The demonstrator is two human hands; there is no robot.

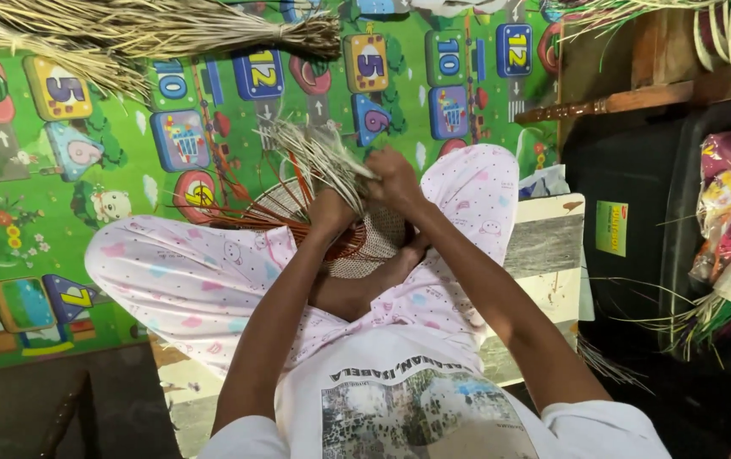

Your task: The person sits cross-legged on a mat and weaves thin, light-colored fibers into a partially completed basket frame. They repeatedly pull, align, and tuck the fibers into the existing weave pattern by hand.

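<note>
I sit cross-legged in pink patterned trousers on a green play mat (85, 170). A round woven basket base (357, 238) of pale and reddish-brown strips rests on my feet. My left hand (331, 208) grips the weave where loose strands fan upward. My right hand (393, 177) pinches a tuft of pale straw strands (314, 153) rising from the basket's rim. Reddish spokes (246, 217) stick out to the left of the weave.
A long bundle of dry straw (144, 30) lies across the mat's far edge. A dark bin (637, 195) stands at right under a wooden shelf (654, 93), with coloured packets (727, 195) and green strips (697, 319) beside it.
</note>
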